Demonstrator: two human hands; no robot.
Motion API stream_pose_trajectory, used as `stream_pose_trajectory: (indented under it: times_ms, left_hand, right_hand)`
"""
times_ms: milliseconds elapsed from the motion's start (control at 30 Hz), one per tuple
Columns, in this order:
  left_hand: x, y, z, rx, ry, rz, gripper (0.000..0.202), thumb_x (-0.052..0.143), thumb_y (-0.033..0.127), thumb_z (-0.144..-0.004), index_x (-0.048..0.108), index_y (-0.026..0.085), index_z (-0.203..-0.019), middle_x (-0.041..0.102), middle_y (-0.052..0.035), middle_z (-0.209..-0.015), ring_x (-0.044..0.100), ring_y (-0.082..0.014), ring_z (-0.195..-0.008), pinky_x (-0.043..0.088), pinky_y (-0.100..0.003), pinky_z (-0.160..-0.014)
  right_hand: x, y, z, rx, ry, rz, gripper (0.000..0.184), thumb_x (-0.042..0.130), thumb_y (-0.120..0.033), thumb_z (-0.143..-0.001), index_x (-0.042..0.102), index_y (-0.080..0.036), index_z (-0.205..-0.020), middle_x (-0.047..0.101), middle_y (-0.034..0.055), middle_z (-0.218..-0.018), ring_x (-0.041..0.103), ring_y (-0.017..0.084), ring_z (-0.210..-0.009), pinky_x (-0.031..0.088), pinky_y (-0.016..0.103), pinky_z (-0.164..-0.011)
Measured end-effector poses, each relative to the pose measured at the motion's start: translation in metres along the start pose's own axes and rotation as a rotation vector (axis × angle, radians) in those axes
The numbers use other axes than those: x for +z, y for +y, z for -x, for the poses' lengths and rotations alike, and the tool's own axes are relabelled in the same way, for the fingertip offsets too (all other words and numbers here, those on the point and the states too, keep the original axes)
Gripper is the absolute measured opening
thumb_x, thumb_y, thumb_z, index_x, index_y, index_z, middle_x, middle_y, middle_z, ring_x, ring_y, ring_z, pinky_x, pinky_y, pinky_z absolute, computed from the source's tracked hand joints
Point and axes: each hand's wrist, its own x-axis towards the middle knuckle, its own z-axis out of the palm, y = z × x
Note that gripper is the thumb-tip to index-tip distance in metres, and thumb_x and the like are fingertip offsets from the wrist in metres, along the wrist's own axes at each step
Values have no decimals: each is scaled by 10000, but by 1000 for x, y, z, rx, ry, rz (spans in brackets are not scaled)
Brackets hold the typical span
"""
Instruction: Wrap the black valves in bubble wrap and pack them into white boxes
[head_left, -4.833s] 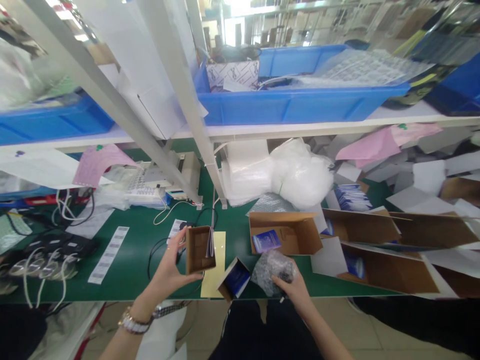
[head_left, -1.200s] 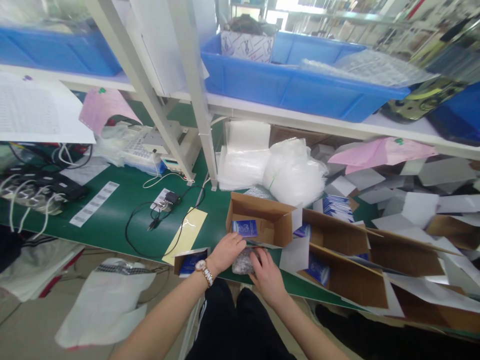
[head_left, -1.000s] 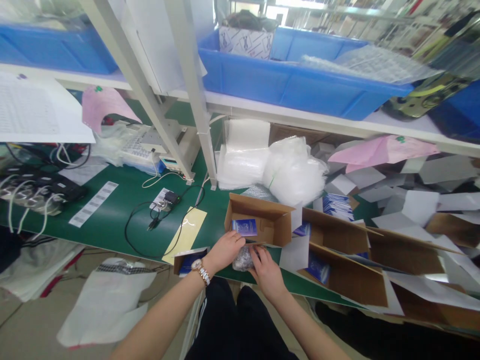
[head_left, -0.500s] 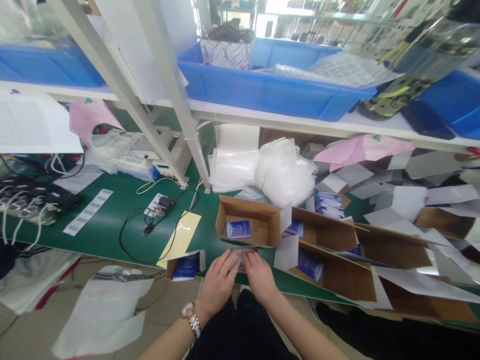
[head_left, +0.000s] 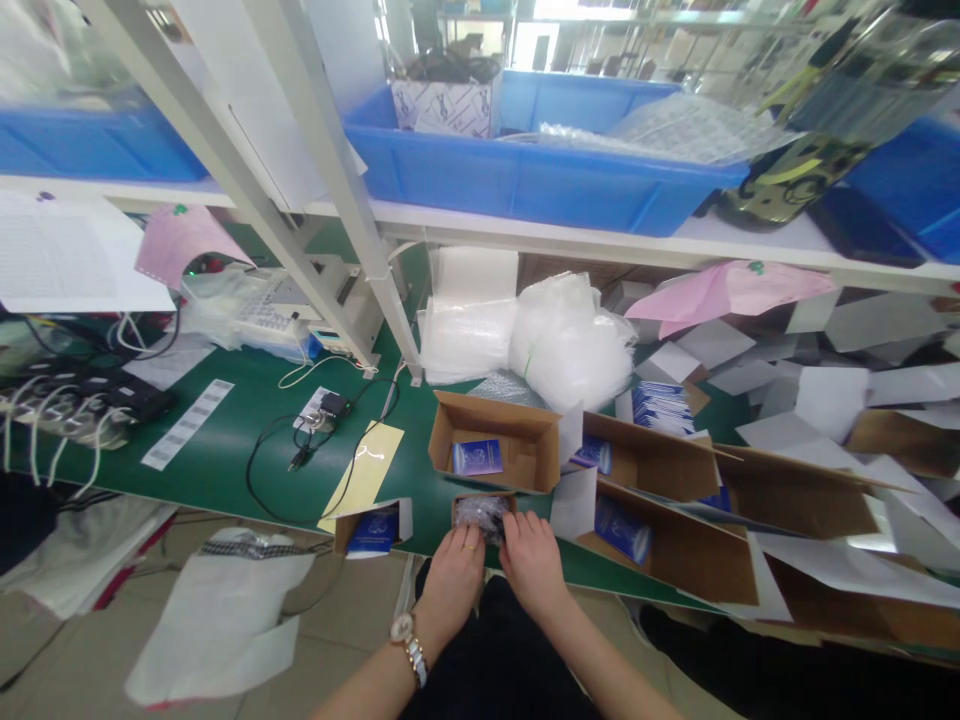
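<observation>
A small open cardboard box point(head_left: 454, 512) stands at the bench's front edge, directly before me. Inside lies a bundle of clear bubble wrap point(head_left: 481, 512); its contents cannot be made out. My left hand point(head_left: 457, 568) grips the box at its near left side, fingertips against the wrap. At the right end, my right hand point(head_left: 531, 562) closes around the wall, with the thumb side next to the wrap. Just behind is a larger open carton point(head_left: 495, 410) with a blue booklet point(head_left: 478, 457) inside. A smaller box point(head_left: 405, 520) holding blue booklets sits to the left.
More open cartons point(head_left: 679, 545) with booklets line the right side. Clear plastic bags point(head_left: 574, 340) are piled at the back, beside stacked booklets point(head_left: 661, 408). A black cable point(head_left: 251, 465) and yellow paper point(head_left: 365, 475) lie left. Blue bins point(head_left: 540, 185) occupy the shelf above.
Both hands have drawn back toward me and apart, uncovering the bubble wrap in the small box. My right hand has shifted to the right end. The view has moved slightly.
</observation>
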Motion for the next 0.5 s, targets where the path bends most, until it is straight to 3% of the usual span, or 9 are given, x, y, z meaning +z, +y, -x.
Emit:
stream_pose_trajectory:
  times_ms: [100, 267, 500]
  left_hand:
    - [-1, 2, -1, -12, -33, -1, 445, 452, -24, -883, 618, 39, -1291, 678, -208, -1258, 654, -296, -1173, 570, -435, -985]
    - [5, 9, -1, -77, -97, -65, 559, 410, -23, -885, 513, 46, -1430, 551, -242, -1458, 558, -303, -1334, 551, -405, -1027]
    - [9, 21, -12, -126, -132, -148, 559, 419, -15, -889, 532, 61, -1432, 585, -234, -1432, 608, -306, -1240, 593, -389, -899]
  right_hand:
    - [1, 0, 0, 25, 14, -41, 117, 696, -138, -820, 663, -161, -930, 665, 69, -847, 560, 270, -844, 395, 389, -761]
    - [2, 1, -4, 58, 45, -84, 132, 689, -161, -854, 691, -161, -986, 687, 61, -865, 544, 259, -861, 366, 376, -777]
    - [2, 1, -17, -9, 1, -41, 90, 684, -158, -871, 719, -163, -954, 700, 76, -878, 526, 270, -879, 347, 400, -756]
